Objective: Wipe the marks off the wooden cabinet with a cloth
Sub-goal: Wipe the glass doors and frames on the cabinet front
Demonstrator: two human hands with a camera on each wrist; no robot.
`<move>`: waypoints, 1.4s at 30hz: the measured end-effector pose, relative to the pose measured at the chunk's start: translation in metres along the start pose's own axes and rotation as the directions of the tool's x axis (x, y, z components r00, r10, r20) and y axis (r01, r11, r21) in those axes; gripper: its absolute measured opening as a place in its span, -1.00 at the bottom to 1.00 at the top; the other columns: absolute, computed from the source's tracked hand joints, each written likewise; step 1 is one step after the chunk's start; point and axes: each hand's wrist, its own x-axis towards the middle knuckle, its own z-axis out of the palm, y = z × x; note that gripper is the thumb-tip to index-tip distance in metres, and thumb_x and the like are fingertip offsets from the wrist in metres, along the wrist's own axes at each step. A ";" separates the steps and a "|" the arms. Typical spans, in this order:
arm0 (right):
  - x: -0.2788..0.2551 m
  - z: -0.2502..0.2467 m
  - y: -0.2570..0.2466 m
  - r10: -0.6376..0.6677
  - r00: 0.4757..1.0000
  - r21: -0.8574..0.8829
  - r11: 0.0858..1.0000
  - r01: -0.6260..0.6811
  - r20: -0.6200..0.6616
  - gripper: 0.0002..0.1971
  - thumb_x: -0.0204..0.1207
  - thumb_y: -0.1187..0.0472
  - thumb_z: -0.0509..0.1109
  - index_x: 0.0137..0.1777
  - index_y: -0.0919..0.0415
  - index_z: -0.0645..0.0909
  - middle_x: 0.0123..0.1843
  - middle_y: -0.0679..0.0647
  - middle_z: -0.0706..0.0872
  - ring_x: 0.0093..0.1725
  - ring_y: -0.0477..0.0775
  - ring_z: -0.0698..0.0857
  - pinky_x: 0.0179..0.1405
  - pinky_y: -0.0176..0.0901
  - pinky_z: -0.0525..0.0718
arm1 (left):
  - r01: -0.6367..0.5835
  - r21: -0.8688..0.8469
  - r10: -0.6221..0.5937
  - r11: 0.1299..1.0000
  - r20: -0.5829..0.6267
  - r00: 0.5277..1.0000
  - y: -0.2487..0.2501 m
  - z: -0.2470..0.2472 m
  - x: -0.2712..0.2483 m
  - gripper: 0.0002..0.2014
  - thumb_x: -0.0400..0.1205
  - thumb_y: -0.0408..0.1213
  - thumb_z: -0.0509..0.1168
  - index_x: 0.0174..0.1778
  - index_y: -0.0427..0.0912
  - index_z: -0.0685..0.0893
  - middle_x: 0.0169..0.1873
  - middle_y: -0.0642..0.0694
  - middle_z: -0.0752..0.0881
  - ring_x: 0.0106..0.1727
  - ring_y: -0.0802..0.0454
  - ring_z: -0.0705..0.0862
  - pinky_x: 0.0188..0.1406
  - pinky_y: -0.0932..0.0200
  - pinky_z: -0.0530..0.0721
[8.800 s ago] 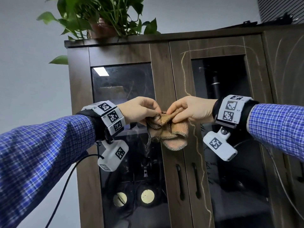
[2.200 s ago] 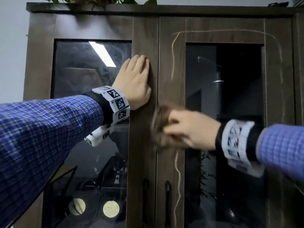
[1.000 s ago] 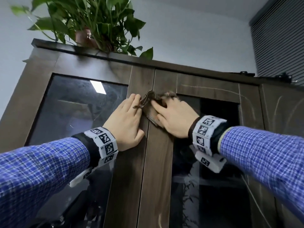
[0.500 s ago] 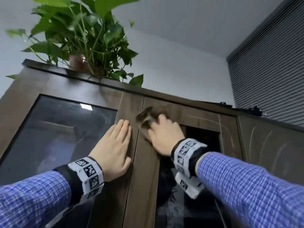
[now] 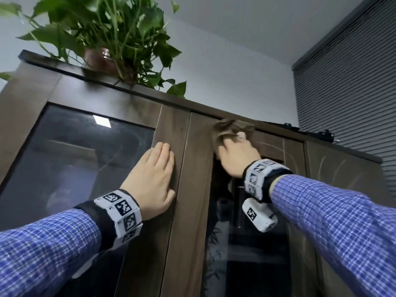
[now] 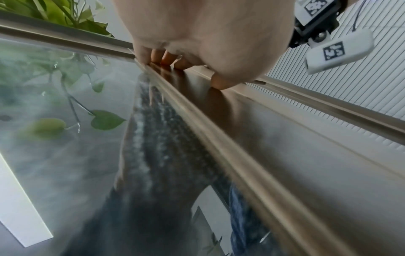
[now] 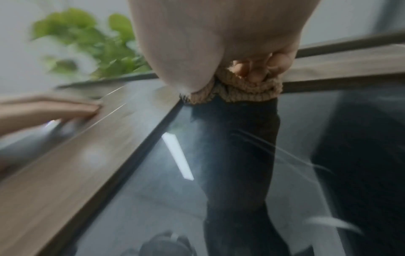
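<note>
Right fingers [image 7: 252, 71] curled into the bunched cloth [image 5: 231, 128], pressing it on the cabinet [image 5: 199, 189] door's top rail; left hand [image 5: 153, 179] flat, fingers straight, holding nothing, bracing the other door's stile. Right hand [image 5: 235, 155]: best to keep firm pressure and stroke along the pale chalky marks [image 5: 276, 146] just right of the fingers. Cloth is soft ribbed knit; wood is smooth, dark, flat; glass below the fingers.

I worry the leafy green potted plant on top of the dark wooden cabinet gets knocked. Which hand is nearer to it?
Left, as far as the head view shows. The left hand lies flat on the door stile below the potted plant. The right hand, gripping the brown cloth, is further right.
</note>
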 end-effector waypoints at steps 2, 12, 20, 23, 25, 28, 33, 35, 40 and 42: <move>-0.006 0.001 -0.013 -0.104 0.994 -0.004 0.995 0.104 0.011 -0.53 0.70 -0.06 0.01 0.57 -0.01 0.26 0.33 0.24 0.38 0.21 0.42 0.59 0.21 0.26 0.59 | 0.037 -0.020 -0.037 0.999 0.001 0.999 0.010 -0.003 0.004 -0.06 0.46 0.20 -0.01 0.69 -0.39 0.27 0.62 -0.54 0.29 0.67 -0.48 0.21 0.68 -0.33 0.19; 0.008 -0.001 0.127 0.053 0.993 -0.080 0.996 -0.045 0.105 -0.44 0.63 -0.05 -0.02 0.63 0.00 0.15 0.38 0.26 0.40 0.30 0.43 0.57 0.25 0.25 0.56 | -0.127 -0.028 0.127 0.992 0.002 0.992 0.079 -0.004 0.048 -0.12 0.50 0.30 0.01 0.78 0.03 0.13 0.76 -0.30 0.05 0.78 -0.28 -0.05 0.73 -0.23 -0.12; 0.001 0.005 0.207 0.063 0.988 -0.085 0.995 -0.051 0.140 -0.61 0.67 0.04 0.00 0.44 0.07 0.41 0.39 0.26 0.40 0.30 0.41 0.55 0.30 0.18 0.55 | -0.096 0.064 0.093 0.993 0.040 0.995 0.116 -0.006 0.066 -0.14 0.42 0.35 0.10 0.53 -0.16 0.54 0.57 -0.36 0.45 0.67 -0.36 0.29 0.68 -0.35 0.18; -0.003 0.007 0.212 -0.016 0.994 -0.047 0.999 0.021 0.109 -0.54 0.67 0.08 0.03 0.57 0.02 0.23 0.34 0.26 0.41 0.26 0.41 0.57 0.21 0.16 0.54 | -0.081 0.070 0.078 0.994 0.049 0.996 0.141 -0.004 0.077 -0.07 0.41 0.34 0.02 0.63 -0.19 0.43 0.61 -0.38 0.39 0.67 -0.36 0.27 0.71 -0.29 0.15; -0.017 0.011 0.219 -0.044 0.996 -0.100 0.994 0.052 0.076 -0.53 0.64 0.15 0.09 0.55 0.06 0.26 0.30 0.22 0.43 0.24 0.37 0.57 0.12 0.11 0.51 | -0.028 0.083 0.023 0.996 0.063 0.998 0.158 -0.001 0.079 -0.05 0.42 0.33 -0.01 0.64 -0.26 0.38 0.60 -0.45 0.35 0.65 -0.43 0.26 0.71 -0.29 0.14; -0.051 0.021 0.222 -0.113 0.992 -0.180 0.976 0.120 0.051 -0.61 0.57 0.23 0.16 0.41 0.16 0.38 0.23 0.18 0.46 0.18 0.32 0.57 -0.03 0.04 0.43 | 0.058 0.107 -0.067 0.993 0.083 0.994 0.183 0.000 0.077 -0.03 0.45 0.32 0.09 0.62 -0.37 0.31 0.59 -0.52 0.28 0.63 -0.48 0.21 0.69 -0.33 0.11; -0.126 0.033 0.214 -0.244 0.955 -0.198 0.941 0.275 0.171 -0.72 0.51 0.28 0.19 0.20 0.22 0.55 0.17 0.16 0.49 0.00 0.25 0.62 -0.12 0.01 0.51 | 0.075 0.042 -0.080 0.996 0.119 0.990 0.216 -0.001 0.081 -0.01 0.47 0.34 0.17 0.69 -0.27 0.14 0.64 -0.49 0.14 0.68 -0.48 0.08 0.67 -0.35 0.12; -0.158 0.046 0.212 -0.330 0.899 -0.233 0.886 0.401 0.289 -0.71 0.54 0.26 0.17 0.20 0.24 0.59 0.18 0.18 0.49 -0.01 0.22 0.61 -0.09 0.00 0.60 | 0.076 0.008 -0.076 0.997 0.140 0.987 0.224 0.001 0.081 0.01 0.48 0.36 0.18 0.72 -0.19 0.05 0.67 -0.47 0.05 0.70 -0.49 0.00 0.67 -0.38 0.11; -0.144 0.042 0.217 -0.249 0.922 -0.245 0.914 0.325 0.295 -0.69 0.57 0.28 0.17 0.29 0.25 0.49 0.23 0.21 0.43 -0.02 0.25 0.63 -0.18 -0.02 0.53 | 0.093 0.003 -0.092 0.996 0.178 0.980 0.232 0.009 0.079 0.10 0.48 0.49 0.15 0.74 -0.12 -0.14 0.70 -0.43 -0.12 0.71 -0.50 -0.18 0.65 -0.49 0.03; -0.114 0.032 0.217 -0.111 0.966 -0.166 0.974 0.152 0.235 -0.68 0.55 0.29 0.18 0.30 0.25 0.45 0.27 0.22 0.41 0.03 0.31 0.64 -0.11 0.06 0.58 | 0.091 0.009 -0.091 0.996 0.178 0.980 0.233 0.011 0.078 0.11 0.48 0.51 0.12 0.74 -0.11 -0.18 0.70 -0.43 -0.15 0.71 -0.50 -0.20 0.65 -0.50 0.01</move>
